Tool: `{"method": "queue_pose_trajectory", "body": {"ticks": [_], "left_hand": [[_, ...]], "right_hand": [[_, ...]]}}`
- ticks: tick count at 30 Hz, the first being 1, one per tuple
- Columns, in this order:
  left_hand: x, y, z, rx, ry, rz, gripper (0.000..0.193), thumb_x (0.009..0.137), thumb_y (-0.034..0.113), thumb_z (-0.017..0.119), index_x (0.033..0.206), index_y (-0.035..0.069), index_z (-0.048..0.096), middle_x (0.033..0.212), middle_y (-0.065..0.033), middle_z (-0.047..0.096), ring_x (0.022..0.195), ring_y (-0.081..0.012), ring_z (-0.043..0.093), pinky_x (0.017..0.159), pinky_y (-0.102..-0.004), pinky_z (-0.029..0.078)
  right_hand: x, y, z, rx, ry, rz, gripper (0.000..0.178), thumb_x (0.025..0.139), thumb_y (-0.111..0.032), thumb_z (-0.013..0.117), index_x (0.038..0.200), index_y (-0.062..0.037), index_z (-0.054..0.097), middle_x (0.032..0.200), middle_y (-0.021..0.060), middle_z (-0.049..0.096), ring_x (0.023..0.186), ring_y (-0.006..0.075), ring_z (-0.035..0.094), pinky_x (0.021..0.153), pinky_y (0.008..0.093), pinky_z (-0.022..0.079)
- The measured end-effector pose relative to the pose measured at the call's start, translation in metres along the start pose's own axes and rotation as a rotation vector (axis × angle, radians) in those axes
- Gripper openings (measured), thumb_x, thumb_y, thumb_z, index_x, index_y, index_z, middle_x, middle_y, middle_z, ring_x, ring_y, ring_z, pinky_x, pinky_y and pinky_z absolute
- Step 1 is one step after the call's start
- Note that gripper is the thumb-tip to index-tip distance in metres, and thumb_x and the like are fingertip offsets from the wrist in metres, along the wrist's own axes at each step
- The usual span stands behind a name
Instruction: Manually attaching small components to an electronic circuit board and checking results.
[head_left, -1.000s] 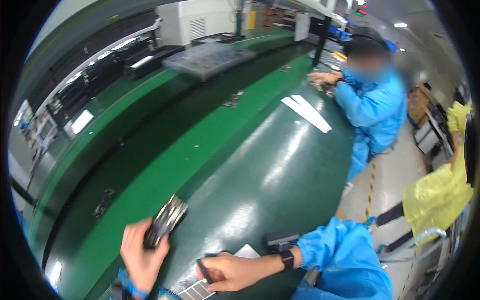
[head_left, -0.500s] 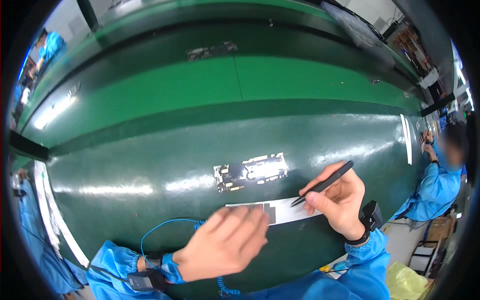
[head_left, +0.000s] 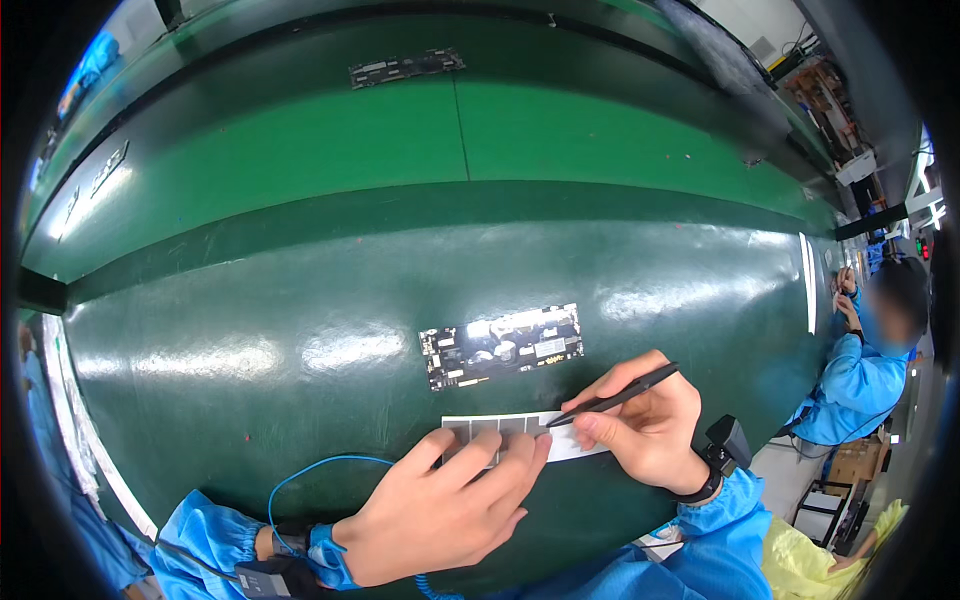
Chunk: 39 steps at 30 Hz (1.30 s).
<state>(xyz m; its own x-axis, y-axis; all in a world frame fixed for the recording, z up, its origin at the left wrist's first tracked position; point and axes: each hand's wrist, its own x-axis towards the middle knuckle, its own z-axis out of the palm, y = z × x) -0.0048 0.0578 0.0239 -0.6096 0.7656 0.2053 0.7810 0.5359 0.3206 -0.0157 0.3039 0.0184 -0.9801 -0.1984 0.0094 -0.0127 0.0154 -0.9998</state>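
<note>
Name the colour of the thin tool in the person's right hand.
The thin tool in the right hand is black; the head view shows it best.

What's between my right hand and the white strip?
The head view shows a slim black tool, held in your right hand, tip at the white strip.

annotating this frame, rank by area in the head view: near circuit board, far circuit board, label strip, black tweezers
1. Near circuit board
2. Label strip, partly covered by the left hand
3. Far circuit board; it lies farther off, so true size is unsure
4. Black tweezers, long but thin, held in the right hand
</note>
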Motion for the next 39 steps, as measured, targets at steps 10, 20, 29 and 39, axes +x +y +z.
{"method": "queue_pose_trajectory", "body": {"ticks": [10,20,29,39], "left_hand": [[0.009,-0.008,-0.002,-0.067,0.058,0.013,0.05,0.076,0.032,0.074,0.119,0.006,0.07,0.112,-0.0036,0.063,0.102,-0.0212,0.057,0.086,-0.0363,0.046],[0.031,-0.045,-0.005,0.173,0.18,0.001,0.037,0.075,0.024,0.069,0.109,0.011,0.075,0.114,-0.0029,0.067,0.106,-0.0216,0.061,0.087,-0.039,0.05],[0.04,-0.038,-0.013,0.183,0.118,-0.07,0.038,0.074,0.026,0.068,0.109,0.013,0.075,0.115,-0.002,0.067,0.105,-0.0207,0.061,0.091,-0.0425,0.051],[0.04,-0.035,0.0,0.179,0.139,-0.042,0.049,0.07,0.026,0.071,0.117,0.014,0.074,0.116,-0.0011,0.062,0.105,-0.0214,0.058,0.098,-0.0487,0.047]], "right_hand": [[0.079,-0.026,-0.002,-0.009,-0.03,0.157,0.054,0.088,0.011,0.069,0.134,0.0013,0.043,0.085,0.0159,0.071,0.065,0.014,0.068,0.053,0.0259,0.056],[0.091,-0.017,-0.013,-0.038,-0.122,0.154,0.073,0.089,0.012,0.068,0.147,0.0022,0.024,0.084,0.0154,0.072,0.069,0.0142,0.071,0.055,0.0241,0.055],[0.09,-0.011,-0.014,-0.001,-0.146,0.087,0.067,0.089,0.014,0.068,0.141,0.0023,0.028,0.083,0.0139,0.072,0.07,0.0123,0.07,0.055,0.0231,0.054],[0.078,0.002,-0.018,-0.23,-0.102,-0.329,0.062,0.083,0.013,0.072,0.134,0.0088,0.037,0.08,0.0122,0.071,0.067,0.0127,0.07,0.056,0.022,0.052]]}}
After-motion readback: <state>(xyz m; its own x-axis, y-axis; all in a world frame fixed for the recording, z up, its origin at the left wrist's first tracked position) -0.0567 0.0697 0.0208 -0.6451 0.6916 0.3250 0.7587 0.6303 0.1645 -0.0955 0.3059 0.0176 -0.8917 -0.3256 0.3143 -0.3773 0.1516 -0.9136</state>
